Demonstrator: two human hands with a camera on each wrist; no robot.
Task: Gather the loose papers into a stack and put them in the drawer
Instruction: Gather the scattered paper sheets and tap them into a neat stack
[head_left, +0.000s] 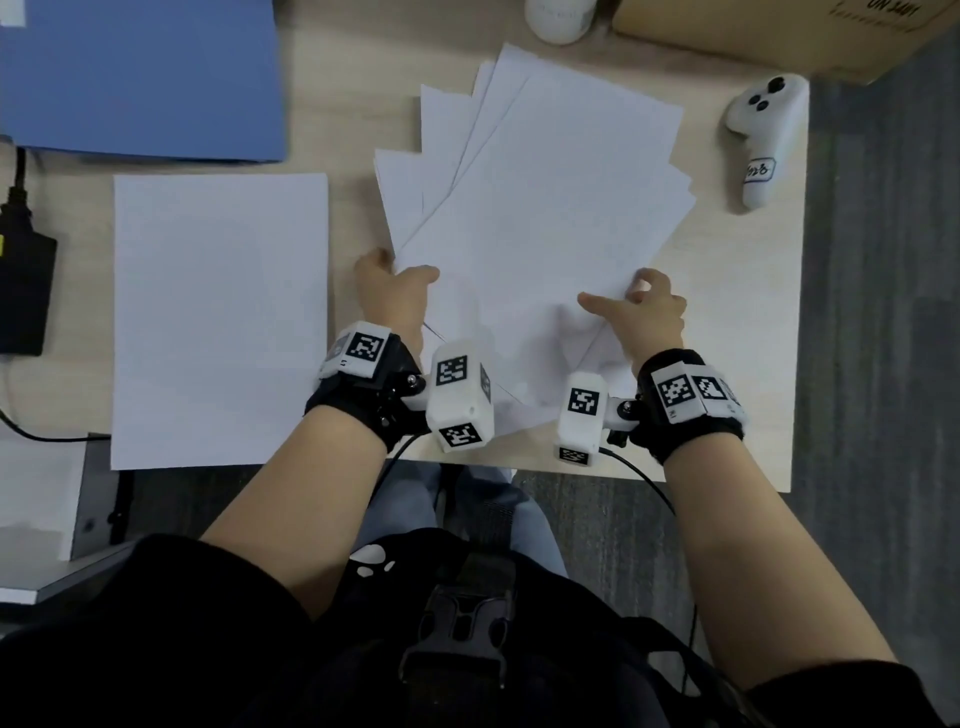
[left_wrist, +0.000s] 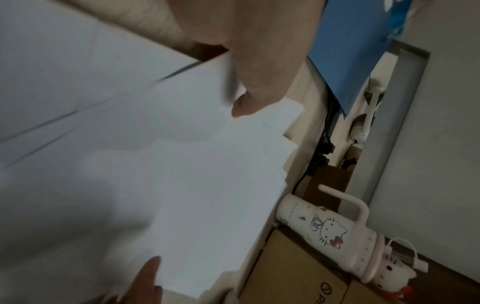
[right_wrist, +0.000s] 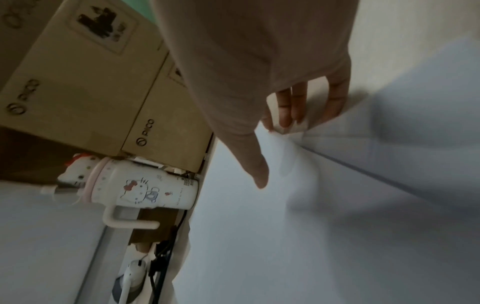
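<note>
Both hands grip a fanned sheaf of white papers (head_left: 540, 208) near the desk's (head_left: 727, 312) front right: left hand (head_left: 395, 296) pinching its left edge, right hand (head_left: 644, 312) its right. One loose sheet (head_left: 218, 317) lies front left.

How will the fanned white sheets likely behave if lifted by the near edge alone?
The fanned sheets will probably droop, being thin, broad paper. They may slide apart, since their edges are splayed unevenly. The left hand and right hand grip only near corners, so the far ends would likely sag.
</note>
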